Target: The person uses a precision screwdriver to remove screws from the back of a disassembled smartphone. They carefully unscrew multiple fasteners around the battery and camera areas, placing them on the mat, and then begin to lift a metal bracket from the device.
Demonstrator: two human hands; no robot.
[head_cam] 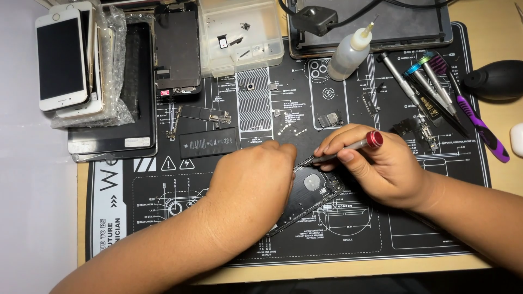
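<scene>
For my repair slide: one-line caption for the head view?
Right hand works a screwdriver into a phone shell steadied by the left hand.

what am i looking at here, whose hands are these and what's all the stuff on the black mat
This is one picture from a camera worn on a person's head, looking down at their own two bare hands over a black work mat printed with diagrams. The left hand steadies an opened phone shell. The right hand holds a small screwdriver with a red cap, its tip at the shell's upper edge. Around them lie a flat black battery, a white phone, a clear parts tray, a squeeze bottle and spare screwdrivers.
</scene>
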